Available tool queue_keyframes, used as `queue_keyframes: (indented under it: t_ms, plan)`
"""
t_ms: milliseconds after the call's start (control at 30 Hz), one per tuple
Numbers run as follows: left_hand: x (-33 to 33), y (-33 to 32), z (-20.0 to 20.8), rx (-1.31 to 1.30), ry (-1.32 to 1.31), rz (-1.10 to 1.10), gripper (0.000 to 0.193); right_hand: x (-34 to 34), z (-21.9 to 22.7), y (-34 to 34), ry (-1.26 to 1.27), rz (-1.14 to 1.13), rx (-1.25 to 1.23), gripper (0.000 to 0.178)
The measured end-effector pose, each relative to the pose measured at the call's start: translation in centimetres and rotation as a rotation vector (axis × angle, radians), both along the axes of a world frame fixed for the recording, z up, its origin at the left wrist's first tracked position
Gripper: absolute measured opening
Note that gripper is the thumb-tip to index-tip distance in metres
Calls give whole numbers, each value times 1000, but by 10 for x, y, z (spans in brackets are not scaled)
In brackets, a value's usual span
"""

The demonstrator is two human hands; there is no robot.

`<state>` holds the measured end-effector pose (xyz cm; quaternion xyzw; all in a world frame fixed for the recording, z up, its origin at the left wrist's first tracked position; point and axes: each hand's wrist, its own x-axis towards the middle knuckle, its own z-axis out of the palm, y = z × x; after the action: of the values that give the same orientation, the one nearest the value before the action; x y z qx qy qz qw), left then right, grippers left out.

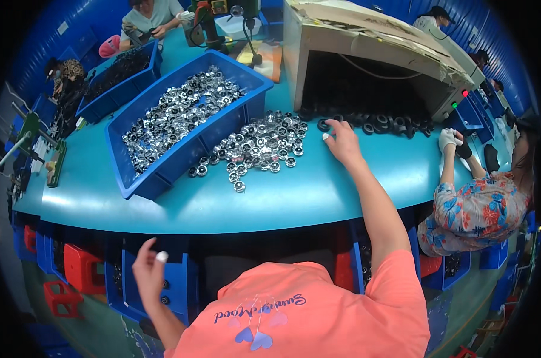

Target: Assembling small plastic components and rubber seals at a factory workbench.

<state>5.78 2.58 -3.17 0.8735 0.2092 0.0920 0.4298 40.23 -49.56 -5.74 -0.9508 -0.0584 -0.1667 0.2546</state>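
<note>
My right hand (344, 143) reaches over the table to the black rubber rings (378, 124) in front of the box's opening. Its thumb and forefinger are apart, the fingertips beside a ring at the left end of the row. I see no ring held between them. Low on the left, my left hand (148, 268) hangs off the table edge, above a blue bin (190, 286) with a few small dark wheels in it. Its fingers are apart with nothing in them, and a white cover sits on the thumb. Between the hands lies a pile of shiny silver-and-black wheels (264, 140).
A large blue crate (163, 180) full of similar wheels stands left on the turquoise table (306, 197). The pale box (378, 36) with a dark opening stands at the back right. At right, a co-worker in a floral shirt (473, 206) works. Red stools (82, 268) stand lower left.
</note>
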Motion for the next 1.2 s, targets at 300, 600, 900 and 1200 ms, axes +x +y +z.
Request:
queue_keyframes:
  t_ms: [300, 600, 900, 1200]
  plan:
    - [82, -169, -11, -823, -23, -603, 47, -103, 41, 60, 8, 338, 343, 27]
    - [96, -207, -46, -1628, -38, -514, 53, -199, 26, 106, 69, 564, 448, 35]
    - [88, -203, -38, -1748, -43, -469, 55, -103, 6, 97, -82, 286, -31, 46]
    - [87, -201, -34, -1914, -38, -485, 62, -115, 1, 90, -68, 274, -58, 28]
